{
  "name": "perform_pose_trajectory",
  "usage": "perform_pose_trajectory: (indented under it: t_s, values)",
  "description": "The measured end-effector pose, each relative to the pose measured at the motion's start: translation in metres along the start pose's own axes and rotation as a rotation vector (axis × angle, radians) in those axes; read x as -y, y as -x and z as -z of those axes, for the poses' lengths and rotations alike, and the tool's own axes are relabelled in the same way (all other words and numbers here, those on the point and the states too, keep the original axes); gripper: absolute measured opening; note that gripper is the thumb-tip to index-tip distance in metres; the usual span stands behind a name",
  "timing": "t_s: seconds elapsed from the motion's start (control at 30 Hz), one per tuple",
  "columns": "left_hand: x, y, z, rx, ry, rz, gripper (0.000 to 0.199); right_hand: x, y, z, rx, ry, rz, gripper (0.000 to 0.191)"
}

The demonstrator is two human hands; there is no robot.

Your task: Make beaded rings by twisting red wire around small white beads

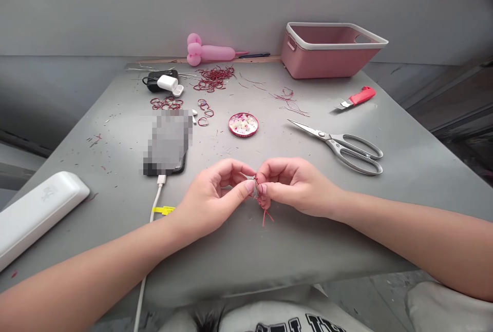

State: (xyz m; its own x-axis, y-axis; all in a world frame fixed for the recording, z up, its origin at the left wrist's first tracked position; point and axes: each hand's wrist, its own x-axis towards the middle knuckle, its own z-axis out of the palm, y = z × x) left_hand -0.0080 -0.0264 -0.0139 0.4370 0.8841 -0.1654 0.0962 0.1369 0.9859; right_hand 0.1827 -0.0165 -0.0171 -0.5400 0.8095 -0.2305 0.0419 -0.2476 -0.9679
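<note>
My left hand (pixel 215 196) and my right hand (pixel 295 186) meet above the near middle of the table. Both pinch a small piece of dark red cord (pixel 259 188) between thumb and fingers. Two loose red ends hang below the right fingertips. A small shiny bit shows at the left fingertips, too small to make out. Beyond the hands lies a round red-rimmed lid (pixel 243 124) holding pale and pink beads. Silver scissors (pixel 339 147) rest to the right, their blades pointing to the back left.
A charging phone (pixel 169 142), red rings (pixel 167 103), an earphone case (pixel 167 83) and a white box (pixel 42 214) are on the left. Farther back are a red cord pile (pixel 215 78), pink balloon (pixel 211 53) and pink basket (pixel 323 60). A red cutter (pixel 358 98) lies right.
</note>
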Motion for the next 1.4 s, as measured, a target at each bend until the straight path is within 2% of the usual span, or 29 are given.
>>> perform_pose_trajectory:
  t_s: [0.2, 0.47, 0.63, 0.73, 0.83, 0.9, 0.97, 1.07, 1.2, 1.3, 1.4]
  values:
    - [-0.004, -0.001, 0.0, 0.015, 0.01, 0.069, 0.014, 0.0, 0.004, -0.002, 0.013, 0.146, 0.104, 0.007]
    - [-0.001, -0.001, 0.0, 0.081, 0.358, 0.127, 0.009, -0.006, 0.005, -0.002, -0.076, 0.512, 0.291, 0.008]
    - [-0.001, -0.001, 0.0, 0.07, 0.249, 0.066, 0.007, -0.009, 0.007, -0.001, -0.094, 0.596, 0.234, 0.01]
    - [0.001, -0.001, 0.0, 0.09, 0.155, 0.059, 0.007, -0.008, 0.008, 0.0, -0.089, 0.774, 0.328, 0.014]
    - [0.004, 0.0, -0.001, 0.094, 0.066, 0.032, 0.009, -0.005, 0.01, 0.001, -0.002, 0.932, 0.391, 0.021]
    - [0.005, 0.001, -0.002, 0.087, 0.025, -0.005, 0.01, -0.002, 0.011, 0.0, 0.054, 0.924, 0.334, 0.021]
    - [0.005, 0.002, -0.002, 0.077, 0.002, -0.052, 0.009, 0.002, 0.013, -0.002, 0.077, 0.811, 0.239, 0.021]
    - [0.005, 0.005, -0.003, 0.054, -0.059, -0.145, 0.007, 0.008, 0.013, -0.002, 0.121, 0.521, 0.1, 0.027]
    - [0.006, 0.008, -0.004, 0.051, -0.1, -0.208, 0.007, 0.013, 0.008, 0.004, 0.32, 0.15, -0.052, 0.029]
    - [0.003, 0.009, -0.004, 0.089, -0.028, -0.127, 0.008, 0.017, 0.007, 0.007, 0.296, 0.266, -0.011, 0.022]
    - [-0.002, 0.007, -0.002, 0.145, 0.075, 0.01, 0.011, 0.017, 0.01, 0.008, 0.212, 0.592, 0.197, 0.018]
